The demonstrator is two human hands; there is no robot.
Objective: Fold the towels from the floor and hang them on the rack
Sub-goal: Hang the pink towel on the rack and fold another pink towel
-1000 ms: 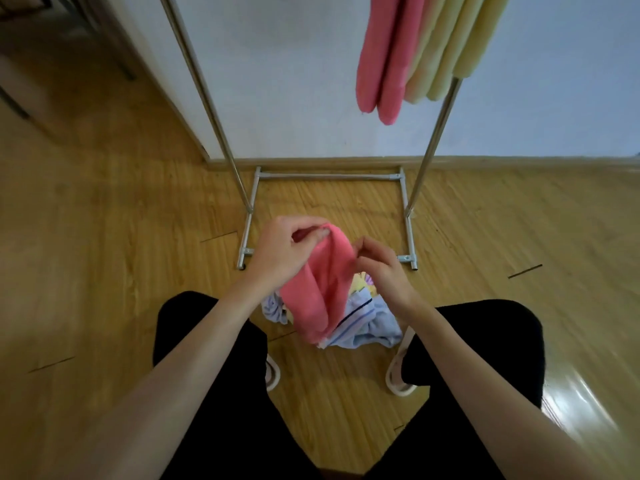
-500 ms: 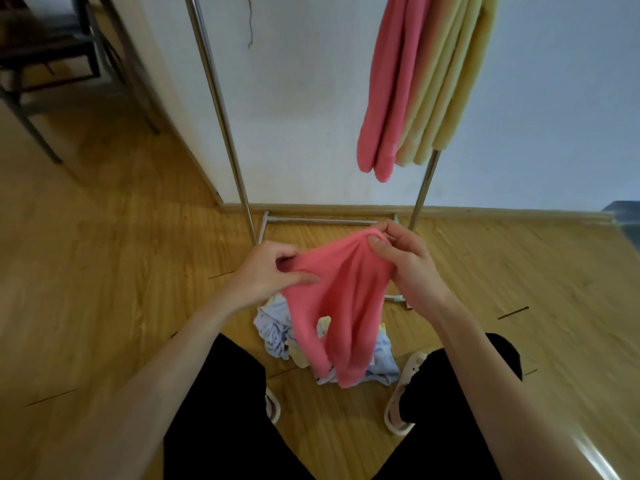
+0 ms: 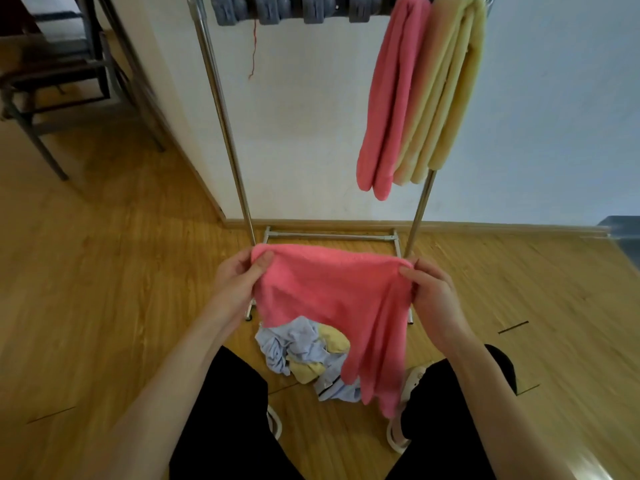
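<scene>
Two corners of pink towel (image 3: 332,299) pinched, one by left hand (image 3: 235,282), one by right hand (image 3: 433,292), above floor pile (image 3: 304,355) before rack (image 3: 221,109). Top edge stretched left-right; body hung downward, lower part bunched. Cloth judged soft, light, limp; best gripped at corners.

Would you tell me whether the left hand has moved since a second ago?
Yes: the left hand moved left, away from the right hand, stretching the pink towel.

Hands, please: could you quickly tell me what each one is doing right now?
Left hand: fingers pinch one top corner of the pink towel.
Right hand: fingers pinch the other top corner.
</scene>
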